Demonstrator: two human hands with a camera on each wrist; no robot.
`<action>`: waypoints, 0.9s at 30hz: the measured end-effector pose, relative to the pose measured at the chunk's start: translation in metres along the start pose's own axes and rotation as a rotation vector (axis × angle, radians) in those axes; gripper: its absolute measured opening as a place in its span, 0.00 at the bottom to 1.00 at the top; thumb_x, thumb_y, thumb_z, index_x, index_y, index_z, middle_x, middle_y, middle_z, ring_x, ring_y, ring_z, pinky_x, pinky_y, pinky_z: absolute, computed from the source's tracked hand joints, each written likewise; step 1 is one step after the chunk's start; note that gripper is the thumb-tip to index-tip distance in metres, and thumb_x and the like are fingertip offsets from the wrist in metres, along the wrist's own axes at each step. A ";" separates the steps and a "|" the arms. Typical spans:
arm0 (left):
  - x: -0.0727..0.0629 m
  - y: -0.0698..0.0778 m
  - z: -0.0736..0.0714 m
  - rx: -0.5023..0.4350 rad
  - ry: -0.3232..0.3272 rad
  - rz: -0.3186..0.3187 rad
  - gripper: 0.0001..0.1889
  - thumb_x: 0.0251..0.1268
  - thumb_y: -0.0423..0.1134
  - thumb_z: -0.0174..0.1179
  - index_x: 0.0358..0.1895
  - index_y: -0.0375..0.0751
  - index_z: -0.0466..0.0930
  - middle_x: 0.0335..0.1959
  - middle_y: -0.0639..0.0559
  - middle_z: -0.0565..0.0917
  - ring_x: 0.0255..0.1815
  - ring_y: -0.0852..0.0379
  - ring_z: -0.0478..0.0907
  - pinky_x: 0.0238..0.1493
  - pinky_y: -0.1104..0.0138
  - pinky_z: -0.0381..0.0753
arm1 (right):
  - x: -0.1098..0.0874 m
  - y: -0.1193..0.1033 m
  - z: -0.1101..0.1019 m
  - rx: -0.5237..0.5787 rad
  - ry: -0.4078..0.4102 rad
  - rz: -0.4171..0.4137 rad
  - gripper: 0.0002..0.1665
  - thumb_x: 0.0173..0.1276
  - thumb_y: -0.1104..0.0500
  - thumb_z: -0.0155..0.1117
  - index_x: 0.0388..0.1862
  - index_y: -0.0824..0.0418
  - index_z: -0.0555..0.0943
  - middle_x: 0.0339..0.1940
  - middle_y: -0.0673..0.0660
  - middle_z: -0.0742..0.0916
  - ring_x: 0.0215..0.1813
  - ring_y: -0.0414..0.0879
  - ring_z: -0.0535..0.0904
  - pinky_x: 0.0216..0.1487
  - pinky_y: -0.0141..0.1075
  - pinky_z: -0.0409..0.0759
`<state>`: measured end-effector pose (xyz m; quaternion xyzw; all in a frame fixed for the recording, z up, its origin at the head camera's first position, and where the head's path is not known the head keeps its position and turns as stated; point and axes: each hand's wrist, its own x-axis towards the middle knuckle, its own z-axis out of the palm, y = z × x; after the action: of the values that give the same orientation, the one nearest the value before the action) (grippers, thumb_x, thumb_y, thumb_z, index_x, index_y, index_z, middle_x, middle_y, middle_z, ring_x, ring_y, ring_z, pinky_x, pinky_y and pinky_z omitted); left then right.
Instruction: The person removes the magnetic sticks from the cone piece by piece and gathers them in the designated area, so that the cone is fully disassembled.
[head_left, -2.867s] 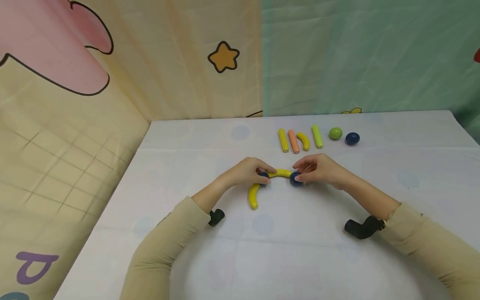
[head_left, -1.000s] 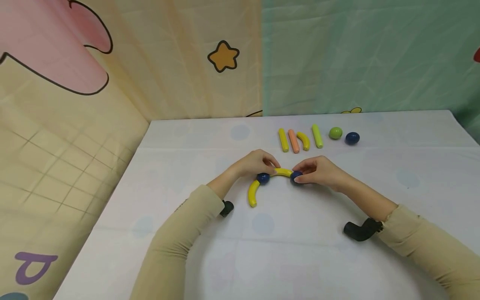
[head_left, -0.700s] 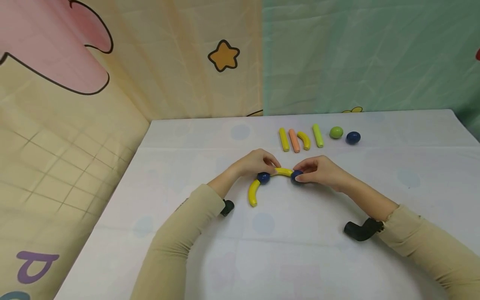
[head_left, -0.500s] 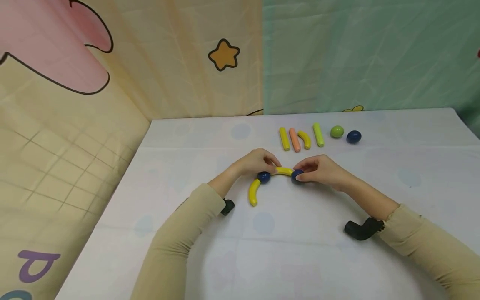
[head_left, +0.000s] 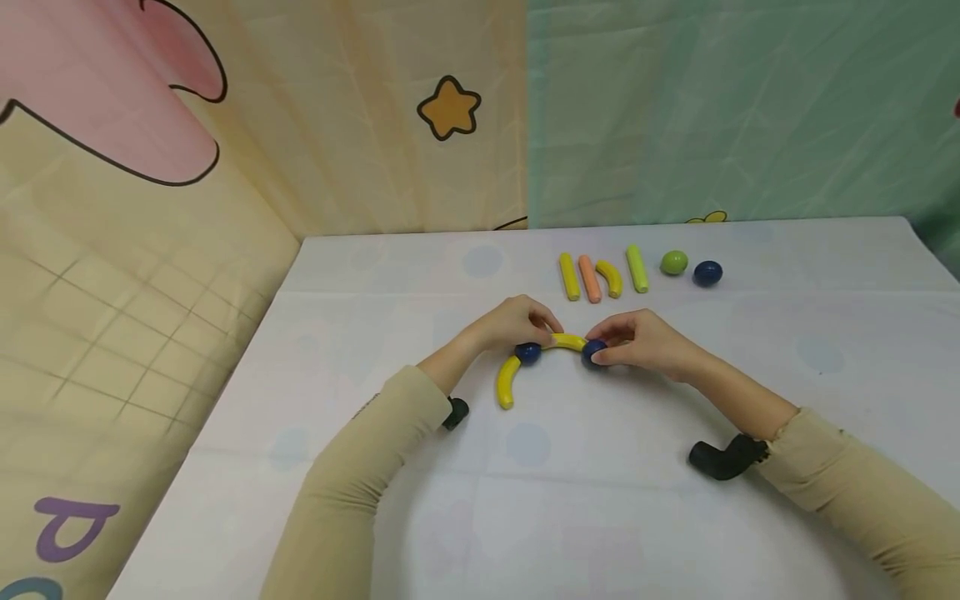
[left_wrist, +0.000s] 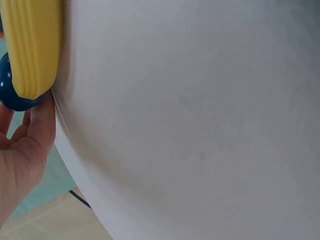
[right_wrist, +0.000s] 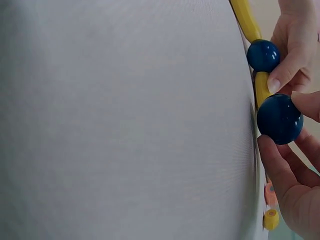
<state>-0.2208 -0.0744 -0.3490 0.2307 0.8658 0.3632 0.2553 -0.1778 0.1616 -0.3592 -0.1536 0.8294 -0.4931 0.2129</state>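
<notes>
In the head view, two yellow curved rods and two blue balls form an arched chain on the table. My left hand (head_left: 517, 323) pinches the upper yellow curved rod (head_left: 567, 342) near its left end, just beside the left blue ball (head_left: 528, 354). Thumb and fingers of my right hand (head_left: 643, 340) grip the right blue ball (head_left: 593, 353), which sits at the rod's other end. From the left ball, the lower yellow curved rod (head_left: 507, 383) hangs toward the front. The right wrist view shows the gripped ball (right_wrist: 280, 120) between thumb and fingertips, with the left thumb on the rod.
Behind the hands lie a yellow straight rod (head_left: 569, 277), an orange rod (head_left: 589, 279), a short yellow curved rod (head_left: 609, 278) and a light green rod (head_left: 637, 268). Right of them are a green ball (head_left: 674, 262) and another blue ball (head_left: 707, 273). Printed cloth (head_left: 420, 167) rises behind the table.
My left hand has shifted from the left blue ball, over and rightward onto the upper yellow curved rod. The right hand keeps its grip; the last second shows almost no motion.
</notes>
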 end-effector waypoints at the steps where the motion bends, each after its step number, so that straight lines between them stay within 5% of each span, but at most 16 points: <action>1: 0.000 0.000 0.000 0.006 0.000 0.007 0.10 0.60 0.34 0.62 0.44 0.41 0.84 0.33 0.51 0.81 0.34 0.59 0.72 0.38 0.73 0.70 | 0.000 0.000 0.000 -0.013 0.004 -0.008 0.21 0.56 0.59 0.71 0.48 0.67 0.80 0.39 0.58 0.83 0.40 0.48 0.75 0.40 0.31 0.75; 13: -0.001 0.005 0.000 0.016 -0.008 0.022 0.10 0.60 0.33 0.61 0.44 0.39 0.84 0.33 0.50 0.81 0.34 0.59 0.73 0.38 0.74 0.70 | -0.004 0.001 -0.002 -0.117 -0.044 -0.143 0.18 0.57 0.60 0.70 0.46 0.65 0.81 0.42 0.56 0.84 0.45 0.49 0.77 0.43 0.32 0.77; 20: -0.004 0.008 -0.003 0.030 -0.010 0.014 0.10 0.60 0.32 0.61 0.44 0.39 0.84 0.35 0.50 0.82 0.36 0.59 0.72 0.40 0.74 0.69 | -0.013 -0.004 -0.011 -0.094 -0.134 -0.153 0.20 0.58 0.60 0.69 0.48 0.66 0.80 0.45 0.58 0.83 0.48 0.51 0.76 0.44 0.33 0.79; 27: -0.003 0.004 -0.002 0.017 -0.019 0.002 0.11 0.60 0.34 0.61 0.45 0.40 0.84 0.37 0.51 0.82 0.37 0.59 0.72 0.41 0.73 0.69 | -0.018 0.002 -0.017 -0.125 -0.105 -0.156 0.20 0.59 0.59 0.69 0.49 0.66 0.80 0.48 0.58 0.82 0.49 0.51 0.77 0.46 0.34 0.78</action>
<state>-0.2192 -0.0746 -0.3435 0.2372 0.8661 0.3541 0.2612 -0.1709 0.1833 -0.3503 -0.2562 0.8317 -0.4470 0.2070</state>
